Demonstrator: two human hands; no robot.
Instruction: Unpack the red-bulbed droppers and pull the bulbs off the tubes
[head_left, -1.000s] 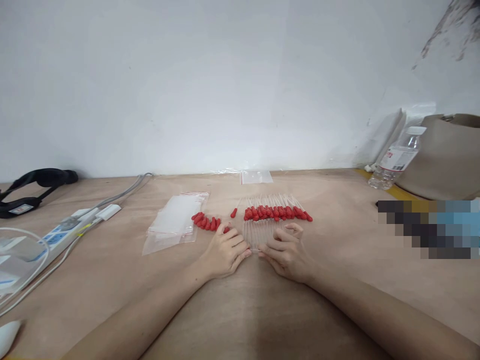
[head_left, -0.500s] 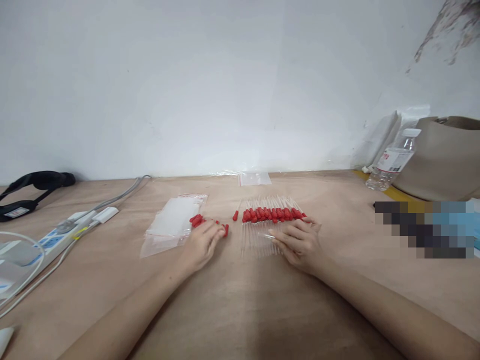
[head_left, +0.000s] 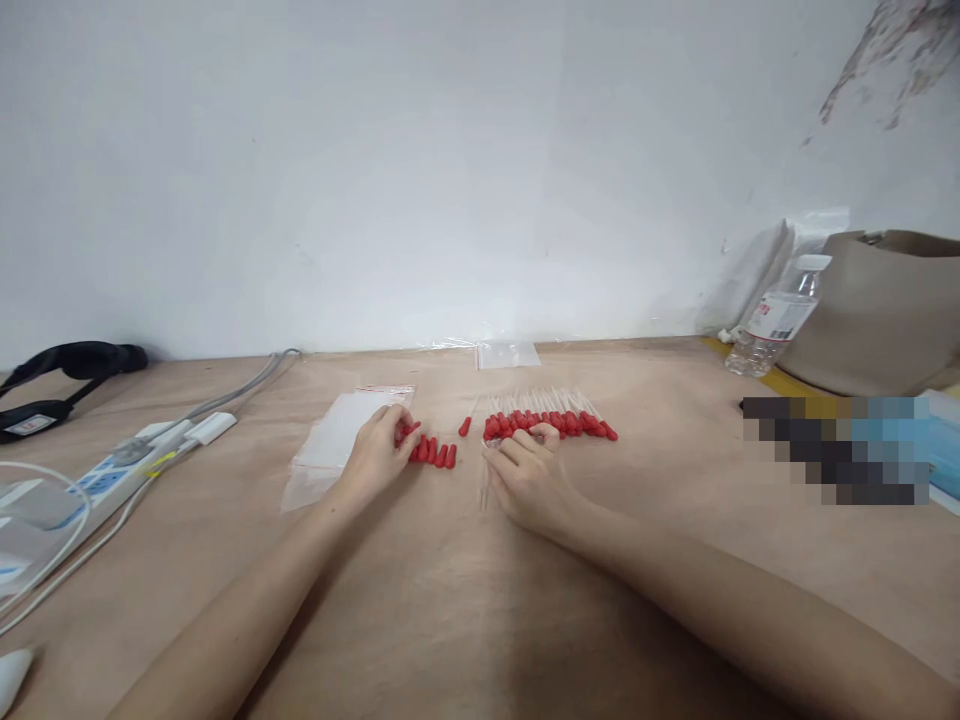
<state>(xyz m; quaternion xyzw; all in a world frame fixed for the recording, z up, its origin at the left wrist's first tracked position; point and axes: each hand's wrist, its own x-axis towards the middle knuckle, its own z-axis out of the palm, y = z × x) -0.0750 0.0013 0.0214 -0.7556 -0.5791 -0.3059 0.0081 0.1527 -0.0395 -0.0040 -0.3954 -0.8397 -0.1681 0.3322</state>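
Observation:
My left hand [head_left: 381,445] is closed, with a red rubber dropper bulb [head_left: 412,428] pinched at its fingertips. Several loose red bulbs [head_left: 440,456] lie in a short row just right of those fingers. My right hand [head_left: 529,470] is curled over a row of droppers with red bulbs [head_left: 577,424] and thin clear tubes [head_left: 484,490]. At its fingertips shows a bit of clear tube, mostly hidden by the fingers. One dropper [head_left: 465,426] lies apart at the left end of the row, its tube pointing to the wall.
Clear zip bags [head_left: 330,435] lie in a stack under and beside my left hand. Another bag [head_left: 508,355] rests by the wall. A power strip [head_left: 105,485] with cables is at left, near a black strap-like device [head_left: 75,360]. A bottle [head_left: 780,315] leans by a beige container [head_left: 877,310].
My right hand has moved left along the dropper row, uncovering its right end. My left hand has shifted slightly left and up, now showing a red bulb in its fingers and more loose bulbs.

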